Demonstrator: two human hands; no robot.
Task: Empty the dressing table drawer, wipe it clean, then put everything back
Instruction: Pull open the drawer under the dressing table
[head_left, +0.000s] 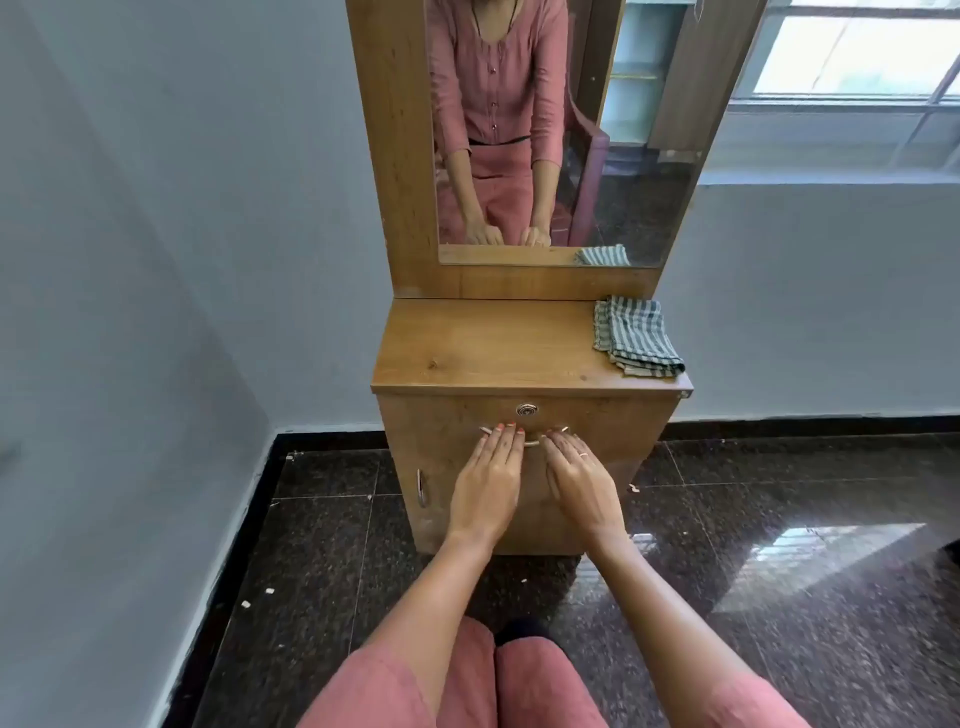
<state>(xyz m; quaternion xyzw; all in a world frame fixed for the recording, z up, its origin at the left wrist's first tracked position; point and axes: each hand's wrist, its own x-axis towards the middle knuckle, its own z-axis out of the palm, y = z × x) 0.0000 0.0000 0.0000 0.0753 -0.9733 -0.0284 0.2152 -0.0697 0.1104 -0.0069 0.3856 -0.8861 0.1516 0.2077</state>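
The wooden dressing table (493, 343) stands against the wall, and its drawer (602, 415) is closed. Below a round lock (527, 410), a curved metal drawer handle (532, 443) crosses the drawer front. My left hand (488, 478) lies over the handle's left half, its fingertips showing above the bar. My right hand (579, 480) is on the right half, with its fingers curled around the bar and out of sight. A folded grey-and-white striped cloth (636, 335) sits on the right rear of the tabletop. The drawer's contents are hidden.
A tall mirror (649, 156) rises behind the tabletop and reflects the person. Below the drawer is a cabinet door with a small handle (421, 487) on its left side. The dark polished floor (779, 519) has small scraps on it. A wall stands close on the left.
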